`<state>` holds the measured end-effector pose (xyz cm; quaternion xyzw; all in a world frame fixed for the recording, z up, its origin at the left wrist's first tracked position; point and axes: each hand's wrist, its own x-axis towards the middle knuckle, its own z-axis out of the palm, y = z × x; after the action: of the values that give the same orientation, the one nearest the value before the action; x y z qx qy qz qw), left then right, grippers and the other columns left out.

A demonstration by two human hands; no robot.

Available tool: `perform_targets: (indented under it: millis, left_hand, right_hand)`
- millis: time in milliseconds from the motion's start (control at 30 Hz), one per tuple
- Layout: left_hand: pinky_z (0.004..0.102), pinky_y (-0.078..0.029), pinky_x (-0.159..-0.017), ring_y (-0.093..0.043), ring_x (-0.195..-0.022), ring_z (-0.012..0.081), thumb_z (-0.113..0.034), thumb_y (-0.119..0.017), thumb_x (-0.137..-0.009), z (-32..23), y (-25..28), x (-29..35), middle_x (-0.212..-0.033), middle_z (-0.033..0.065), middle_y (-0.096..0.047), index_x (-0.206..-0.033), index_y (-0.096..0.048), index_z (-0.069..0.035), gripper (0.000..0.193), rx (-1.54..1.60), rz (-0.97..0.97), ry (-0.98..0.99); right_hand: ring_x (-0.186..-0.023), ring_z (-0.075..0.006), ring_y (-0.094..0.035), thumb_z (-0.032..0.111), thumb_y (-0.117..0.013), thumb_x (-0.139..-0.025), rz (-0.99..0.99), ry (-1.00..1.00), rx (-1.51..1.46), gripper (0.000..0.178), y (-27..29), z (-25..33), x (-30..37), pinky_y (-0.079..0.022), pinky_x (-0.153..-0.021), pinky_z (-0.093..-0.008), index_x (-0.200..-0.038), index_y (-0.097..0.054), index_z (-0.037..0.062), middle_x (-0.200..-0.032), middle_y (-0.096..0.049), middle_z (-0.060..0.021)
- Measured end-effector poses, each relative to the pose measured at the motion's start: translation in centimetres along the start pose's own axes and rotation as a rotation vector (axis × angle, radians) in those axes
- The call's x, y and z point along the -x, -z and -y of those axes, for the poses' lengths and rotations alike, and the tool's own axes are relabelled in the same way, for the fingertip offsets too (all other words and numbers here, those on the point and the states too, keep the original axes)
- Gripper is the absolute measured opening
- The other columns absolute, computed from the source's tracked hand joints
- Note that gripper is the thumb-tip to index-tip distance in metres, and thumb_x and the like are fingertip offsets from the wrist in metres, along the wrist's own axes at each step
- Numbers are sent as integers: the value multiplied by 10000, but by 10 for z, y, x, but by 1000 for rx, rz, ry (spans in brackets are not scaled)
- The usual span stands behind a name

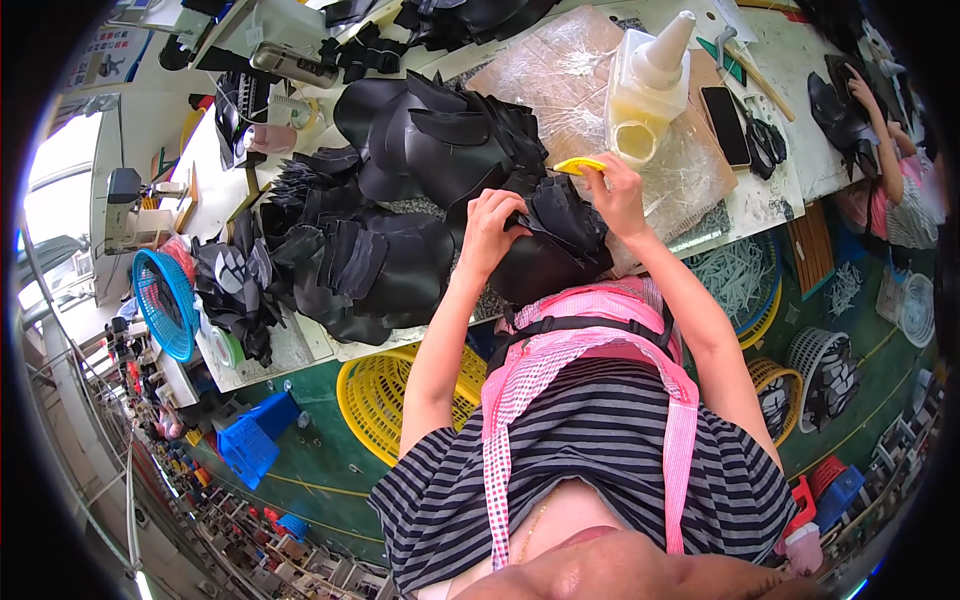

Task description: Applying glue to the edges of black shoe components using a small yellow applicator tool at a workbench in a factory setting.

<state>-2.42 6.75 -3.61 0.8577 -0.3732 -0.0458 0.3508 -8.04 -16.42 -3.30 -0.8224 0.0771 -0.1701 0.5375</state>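
Work table (pixel 775 205) crowded: big black piece pile (pixel 440 150) at far centre, more black pieces (pixel 375 255) on the left, cone-topped bottle (pixel 655 75) on a plastic-covered board (pixel 545 60) at far right, phone (pixel 727 126) and scissors (pixel 765 145) right of it. Co-worker's hand (pixel 860 88) at far right, on a black part. Left hand (pixel 492 232): fingers and thumb together, pinching the left edge of a black stack (pixel 565 212); the stack sits at the near table edge, just in front of the apron (pixel 590 310). Right hand (pixel 618 198): thumb and fingers clamped on a small yellow tool (pixel 578 165), above the stack's far side. Containers: bottle is yellowish low down; blue-rimmed basket (pixel 774 268) near right holds pale strips; white basket (pixel 803 350) right of that has black-and-white pieces; yellow basket (pixel 365 405) below table, contents unclear.
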Motion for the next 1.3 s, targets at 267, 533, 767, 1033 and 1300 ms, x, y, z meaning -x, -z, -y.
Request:
perform_targets:
  millis: [267,533,767,1033,1300]
  left_hand:
    - [377,-415,-898,-582,-1063,226,-42,-821,-509,1,1,-3,-1032,-13,-651,-905,-625,-109,446,-98,11,-11]
    - [384,-411,-930,-573,-1162,215,10,-802,-523,-2,2,-10,-1174,2,-666,-963,-646,-87,477,-26,91,-12]
    - [368,-404,-899,-580,-1121,183,-12,-782,-562,14,-3,0,-989,-20,-675,-1054,-691,-136,515,-17,31,-125]
    - [376,-369,-924,-577,-1119,162,-24,-761,-604,7,0,-10,-904,-65,-663,-1034,-701,-187,464,-87,166,-103]
    - [382,-379,-922,-567,-1134,187,-25,-777,-598,3,-1,-13,-1043,-80,-704,-967,-675,-129,397,-76,187,-80]
  right_hand:
    - [-820,-314,-653,-42,-600,-828,333,107,87,202,53,-26,66,-513,-693,-387,-996,-678,38,-859,-641,-125]
    - [-776,-261,-663,4,-604,-877,4,170,4,141,26,12,46,-524,-689,-349,-983,-689,46,-864,-658,-112]
    - [-780,-237,-673,-44,-585,-839,184,70,-62,200,12,-17,38,-532,-699,-334,-996,-688,28,-922,-672,-118]
    - [-699,-218,-639,-39,-584,-824,269,70,13,203,60,-25,94,-499,-624,-310,-977,-690,42,-830,-632,-94]
    - [-868,-294,-672,-30,-623,-820,286,191,80,205,54,-25,112,-533,-735,-361,-1012,-677,20,-909,-661,-121]
